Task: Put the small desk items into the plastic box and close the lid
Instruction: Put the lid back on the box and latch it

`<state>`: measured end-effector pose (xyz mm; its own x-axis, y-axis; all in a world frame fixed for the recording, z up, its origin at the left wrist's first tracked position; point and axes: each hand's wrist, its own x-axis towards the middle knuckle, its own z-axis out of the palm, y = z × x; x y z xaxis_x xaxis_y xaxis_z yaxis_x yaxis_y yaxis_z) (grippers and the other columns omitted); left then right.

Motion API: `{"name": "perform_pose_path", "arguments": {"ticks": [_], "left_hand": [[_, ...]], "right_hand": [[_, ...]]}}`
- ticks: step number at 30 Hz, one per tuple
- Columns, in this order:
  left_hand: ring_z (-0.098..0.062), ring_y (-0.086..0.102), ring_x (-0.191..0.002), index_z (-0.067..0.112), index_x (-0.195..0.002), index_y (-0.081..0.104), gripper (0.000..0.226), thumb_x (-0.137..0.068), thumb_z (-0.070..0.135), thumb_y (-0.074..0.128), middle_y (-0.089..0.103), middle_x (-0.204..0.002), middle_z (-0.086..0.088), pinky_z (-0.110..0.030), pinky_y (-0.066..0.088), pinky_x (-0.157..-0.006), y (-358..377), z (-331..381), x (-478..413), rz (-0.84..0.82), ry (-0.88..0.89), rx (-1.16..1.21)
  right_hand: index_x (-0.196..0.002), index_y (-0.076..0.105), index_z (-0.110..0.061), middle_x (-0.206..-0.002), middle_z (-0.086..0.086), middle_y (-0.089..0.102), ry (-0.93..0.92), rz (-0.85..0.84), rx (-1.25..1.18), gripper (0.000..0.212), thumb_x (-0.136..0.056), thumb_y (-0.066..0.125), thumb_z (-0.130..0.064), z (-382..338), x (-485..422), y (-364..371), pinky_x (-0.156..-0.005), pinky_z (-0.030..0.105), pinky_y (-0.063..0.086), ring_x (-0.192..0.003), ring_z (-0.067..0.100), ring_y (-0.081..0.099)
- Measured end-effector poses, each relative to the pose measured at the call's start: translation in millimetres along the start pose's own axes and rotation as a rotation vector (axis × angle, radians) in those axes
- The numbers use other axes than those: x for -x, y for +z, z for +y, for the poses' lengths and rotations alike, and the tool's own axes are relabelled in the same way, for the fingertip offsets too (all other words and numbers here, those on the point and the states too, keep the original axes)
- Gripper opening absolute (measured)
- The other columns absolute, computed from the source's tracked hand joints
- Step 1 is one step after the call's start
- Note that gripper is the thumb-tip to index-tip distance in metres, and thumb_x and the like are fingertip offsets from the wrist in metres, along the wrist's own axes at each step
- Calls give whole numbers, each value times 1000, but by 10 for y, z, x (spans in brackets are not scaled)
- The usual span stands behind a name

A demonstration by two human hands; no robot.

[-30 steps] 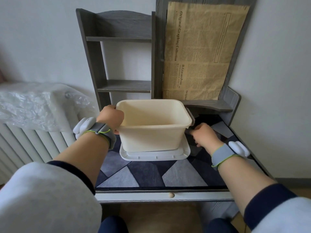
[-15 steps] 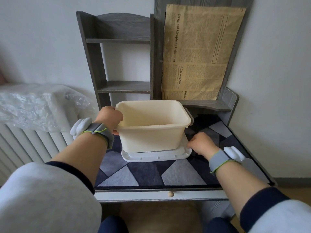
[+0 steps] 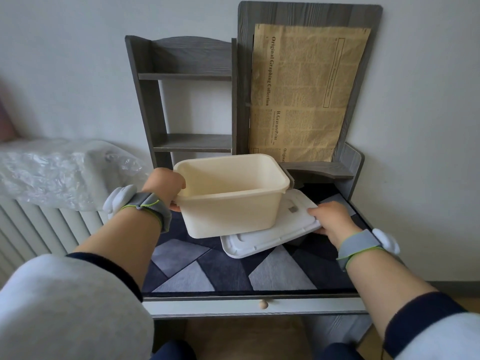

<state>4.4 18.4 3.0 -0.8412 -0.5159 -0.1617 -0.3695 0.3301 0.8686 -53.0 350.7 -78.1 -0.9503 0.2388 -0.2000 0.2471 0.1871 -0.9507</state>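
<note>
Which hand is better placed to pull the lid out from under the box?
The right hand: it grips the lid by its right edge, beside the box. The left hand holds the box's left rim.

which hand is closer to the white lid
Right. The right hand grips the lid by its right edge. The left hand holds the left rim of the box, not touching the lid.

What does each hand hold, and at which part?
The left hand grips the cream plastic box by its left rim; the right hand holds the white lid by its right edge.
</note>
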Motion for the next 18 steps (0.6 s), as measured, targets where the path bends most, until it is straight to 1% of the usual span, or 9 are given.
{"name": "perform_pose_path", "arguments": {"ticks": [2,4,7,10,12,14,15,17,18], "left_hand": [[-36,65,-104,7,-103,57,20,-84,3,57,63,-112,-20,-29,52,-36,-6,13,29,3,-11,8],[-36,65,-103,7,-106,58,22,-84,3,57,63,-119,-21,-30,53,-37,-3,40,52,8,-5,19],[-36,67,-99,2,-116,59,32,-84,4,57,62,-121,-22,-31,53,-37,4,36,44,17,3,37],[-28,61,-77,8,-102,57,18,-84,4,57,63,-115,-22,-32,53,-36,21,63,22,8,10,51],[-28,60,-67,3,-105,57,17,-88,5,56,64,-96,-22,-39,60,-50,28,86,1,-17,-11,32],[-33,64,-69,1,-104,54,12,-92,6,53,61,-86,-20,-49,61,-66,48,115,14,-38,-33,-1],[-35,66,-77,3,-101,53,10,-91,5,54,60,-86,-18,-47,61,-63,53,113,20,-28,-22,-5],[-37,66,-95,7,-96,54,12,-85,4,56,57,-91,-15,-35,57,-43,82,105,36,11,23,-12],[-37,66,-98,8,-95,54,13,-83,3,56,56,-92,-14,-32,54,-38,97,88,40,18,36,-20]], "right_hand": [[-77,59,-2,-95,21,60,7,4,-133,12,-85,66,4,-54,-3,-39,-84,52,52,-88,34,60],[-86,63,-1,-97,21,61,-26,61,-195,8,-83,67,5,-136,-4,-86,-86,50,52,-89,33,60],[-90,68,-3,-82,14,63,-112,194,-212,12,-79,69,2,-274,3,-114,-78,45,52,-84,31,61],[-92,71,6,-69,5,58,-225,289,-223,18,-76,69,-2,-443,48,-154,-68,33,42,-75,21,55],[-88,66,13,-73,5,55,-281,339,-233,24,-74,70,-5,-554,64,-181,-66,32,38,-74,17,49],[-92,60,18,-73,5,49,-335,371,-233,35,-72,69,-9,-664,93,-222,-64,32,36,-73,15,44],[-91,60,18,-73,4,47,-364,384,-221,36,-71,68,-11,-710,106,-224,-63,32,35,-72,14,43],[-86,60,17,-71,2,43,-440,400,-195,35,-70,66,-13,-799,155,-238,-61,30,33,-71,12,40],[-79,59,16,-69,2,40,-487,403,-179,32,-70,64,-14,-840,186,-238,-60,30,31,-69,13,37]]}}
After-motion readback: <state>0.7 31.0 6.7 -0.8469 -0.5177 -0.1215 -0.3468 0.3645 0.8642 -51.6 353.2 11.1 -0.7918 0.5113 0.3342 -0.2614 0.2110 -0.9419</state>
